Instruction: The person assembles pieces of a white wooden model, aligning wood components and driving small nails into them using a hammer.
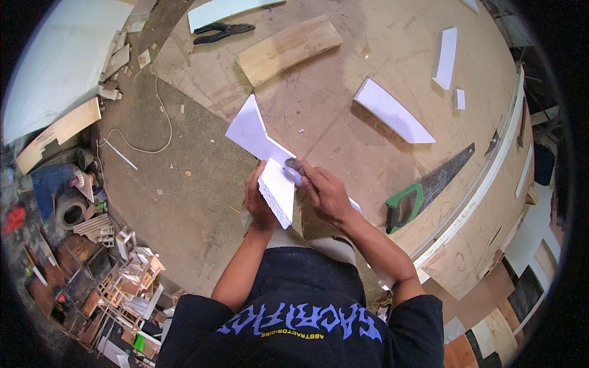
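In front of my body is an angled white board piece [278, 187], its lower edge rough and crumbly. My left hand [259, 199] is closed around the left side of this piece. A pointed white arm [248, 130] stretches up and away from it; I cannot tell whether both are one piece. My right hand [326, 191] is closed, its fingertips at the white piece's right edge. Between those fingers shows a small dark and grey thing [293, 172], too blurred to name.
On the plywood sheet [319, 116] lie a curved wooden block [288, 50], black-handled pliers [224, 32], a curved white piece [392, 113] and a green-handled handsaw [438, 181]. Wood scraps [126, 282] crowd the lower left; a cord [161, 116] crosses the floor.
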